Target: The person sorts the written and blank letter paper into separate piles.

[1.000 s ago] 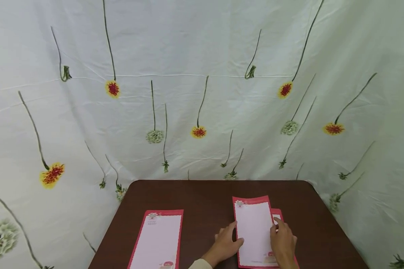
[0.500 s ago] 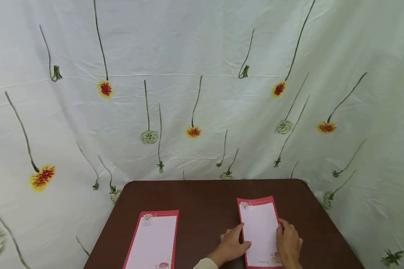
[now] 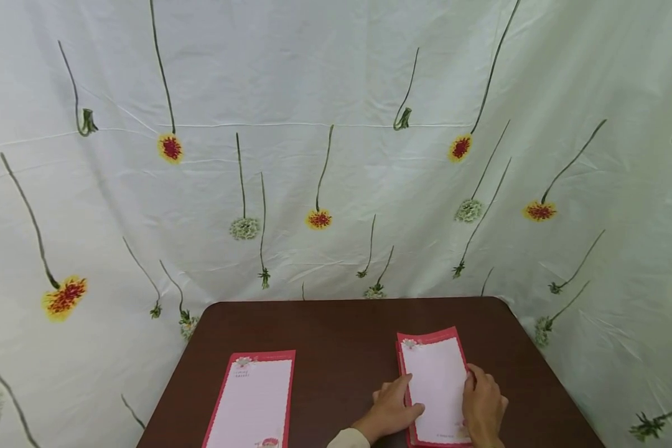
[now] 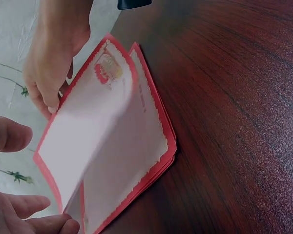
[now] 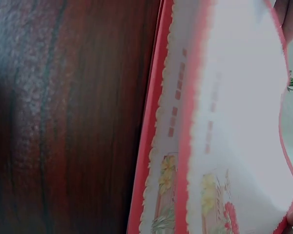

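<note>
A sheet of letter paper (image 3: pixel 434 379) with a red border lies nearly squared over a stack of matching sheets (image 4: pixel 136 141) at the table's right. In both wrist views it bows up from the stack. My right hand (image 3: pixel 484 404) pinches its right edge between thumb and fingers. At the left edge is my left hand (image 3: pixel 391 407), its index fingertip touching the border and its thumb reaching over the paper. The left wrist view shows that thumb (image 4: pixel 12 134) apart from the sheet and the other fingers fairly straight. The right wrist view shows only a bit of each hand.
Another red-bordered sheet (image 3: pixel 252 398) with small print near its top lies on the left side of the dark brown table (image 3: pixel 336 330). Behind the table hangs a pale curtain (image 3: pixel 291 81) printed with flowers.
The top sheet has shifted right over the stack, whose edge showed at the right and now shows slightly at the left. My right fingers have moved onto the sheet's right edge. The view has turned slightly right.
</note>
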`<state>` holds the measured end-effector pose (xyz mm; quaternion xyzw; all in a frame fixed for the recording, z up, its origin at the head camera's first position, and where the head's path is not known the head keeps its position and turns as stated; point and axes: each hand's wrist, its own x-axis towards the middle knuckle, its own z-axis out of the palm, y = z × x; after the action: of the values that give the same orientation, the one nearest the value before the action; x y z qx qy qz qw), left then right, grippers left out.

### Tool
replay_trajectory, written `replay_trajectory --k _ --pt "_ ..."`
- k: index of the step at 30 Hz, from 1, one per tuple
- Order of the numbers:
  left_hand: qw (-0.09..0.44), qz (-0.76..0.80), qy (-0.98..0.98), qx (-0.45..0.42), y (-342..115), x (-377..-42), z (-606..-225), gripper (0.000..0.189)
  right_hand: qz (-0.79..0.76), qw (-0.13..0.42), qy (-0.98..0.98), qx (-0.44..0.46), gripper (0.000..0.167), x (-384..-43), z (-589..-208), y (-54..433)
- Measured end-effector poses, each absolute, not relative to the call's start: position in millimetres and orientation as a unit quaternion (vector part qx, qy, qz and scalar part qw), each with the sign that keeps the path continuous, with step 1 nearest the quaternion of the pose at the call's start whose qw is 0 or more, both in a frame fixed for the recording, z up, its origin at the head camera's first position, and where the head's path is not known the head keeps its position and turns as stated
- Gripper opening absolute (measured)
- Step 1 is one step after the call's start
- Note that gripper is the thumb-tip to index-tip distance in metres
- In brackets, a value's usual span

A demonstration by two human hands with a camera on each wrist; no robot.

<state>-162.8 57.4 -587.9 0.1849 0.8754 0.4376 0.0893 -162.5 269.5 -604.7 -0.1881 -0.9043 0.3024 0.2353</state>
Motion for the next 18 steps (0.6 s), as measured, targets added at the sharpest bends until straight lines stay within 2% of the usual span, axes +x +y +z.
replay_trajectory --k 5,18 --pt "0.083 0.432 0.877 0.192 60.4 -163.1 -590.3 0.068 0.297 0.235 -0.907 -0.184 0.030 -163.0 -606.4 271.5" --pt "0.107 0.420 0.885 0.169 64.3 -164.2 -597.5 0.069 0.293 0.227 -0.910 -0.183 0.030 -164.7 -609.9 272.7"
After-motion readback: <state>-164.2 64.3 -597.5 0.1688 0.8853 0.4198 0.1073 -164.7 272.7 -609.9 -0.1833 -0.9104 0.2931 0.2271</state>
